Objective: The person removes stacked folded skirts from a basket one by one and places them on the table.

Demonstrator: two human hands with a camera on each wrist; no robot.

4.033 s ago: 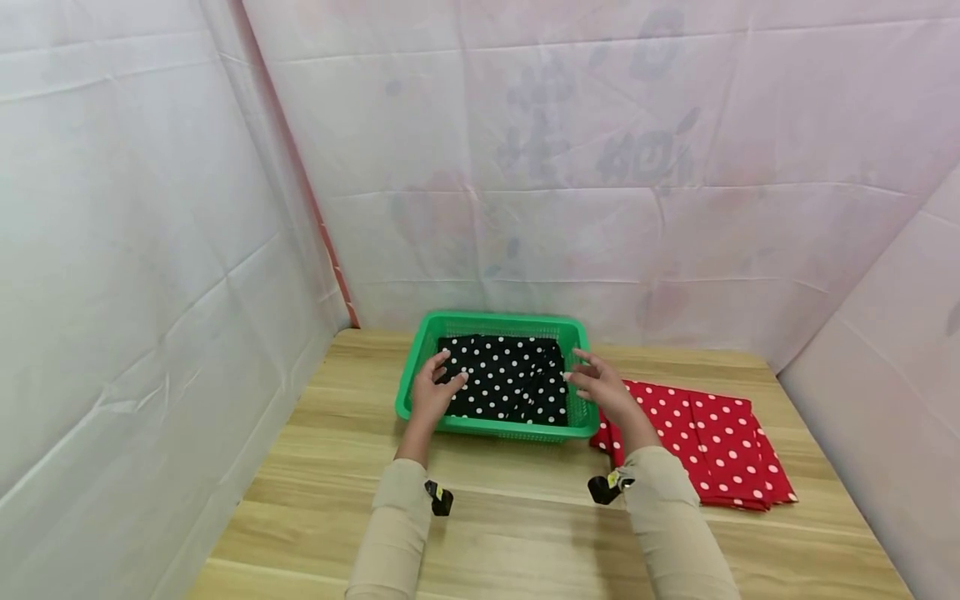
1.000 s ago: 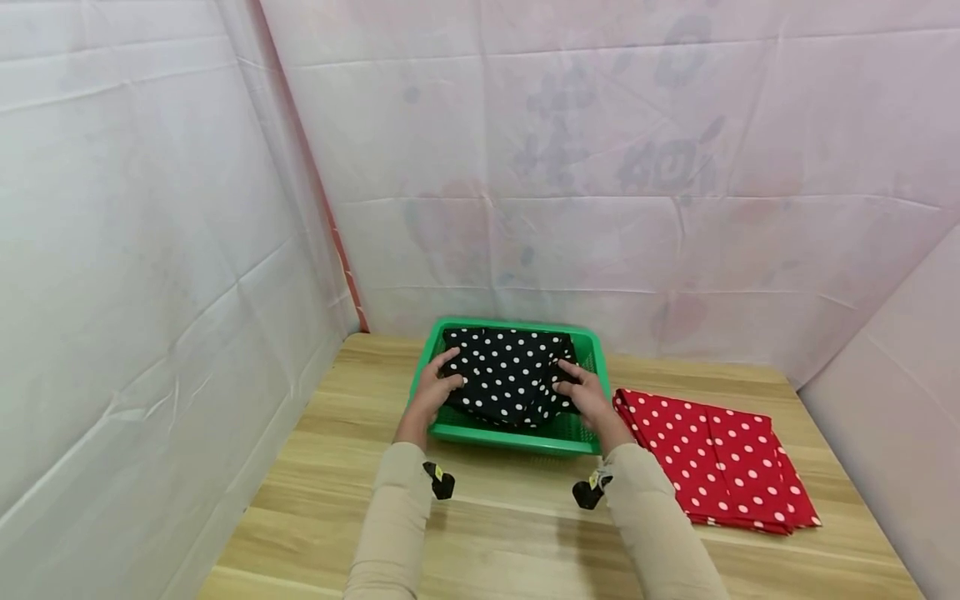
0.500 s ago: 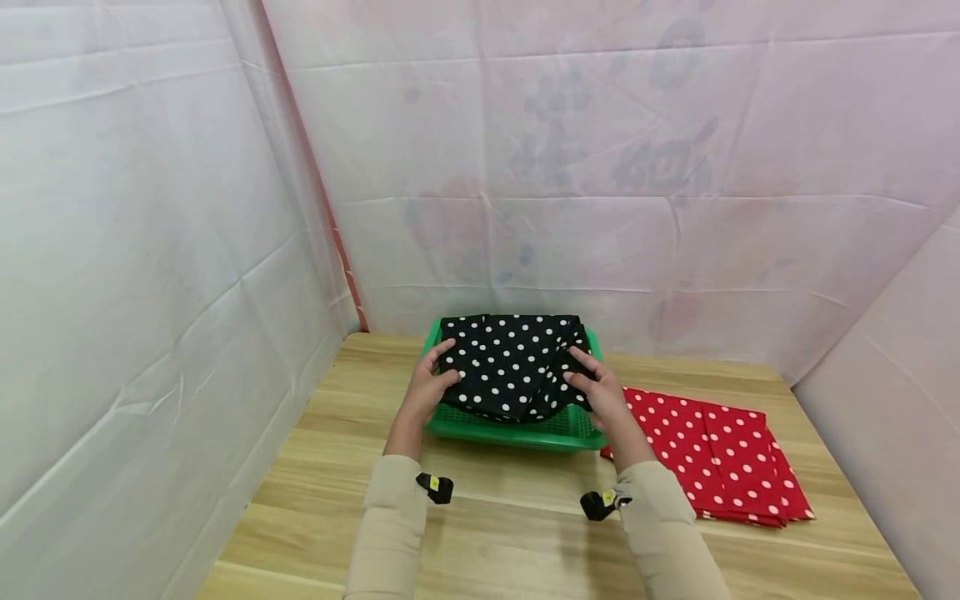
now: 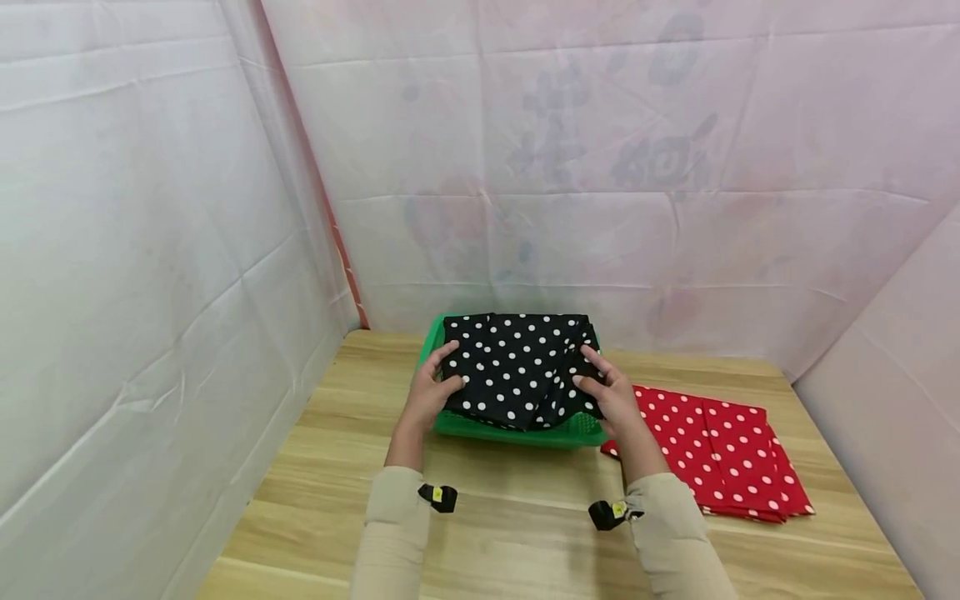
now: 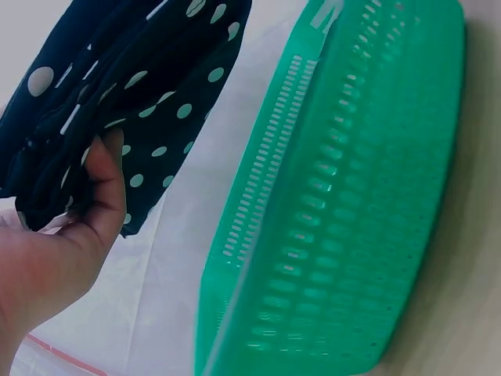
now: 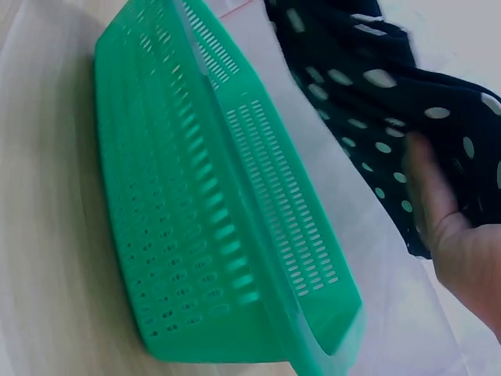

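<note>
A folded black cloth with white dots [image 4: 521, 367] is held up over the green plastic basket [image 4: 517, 435], hiding most of its inside. My left hand [image 4: 429, 398] grips the cloth's left side, and my right hand [image 4: 617, 402] grips its right side. Seen from the left wrist, the layered cloth [image 5: 156, 133] is pinched with the thumb and stands above the basket rim. In the right wrist view, the right hand [image 6: 462, 243] has its thumb on the dotted cloth [image 6: 438, 110], apart from the basket [image 6: 180, 211]; its other fingers are hidden.
A folded red cloth with white dots [image 4: 720, 454] lies on the wooden table [image 4: 517, 542], right of the basket and partly behind the right forearm. Pale sheet walls [image 4: 570, 242] rise close behind the basket and at both sides.
Four seconds ago the black cloth lay in the basket, with both hands apart at its sides. They have since gripped and raised it. Over the last half second it has shifted slightly right.
</note>
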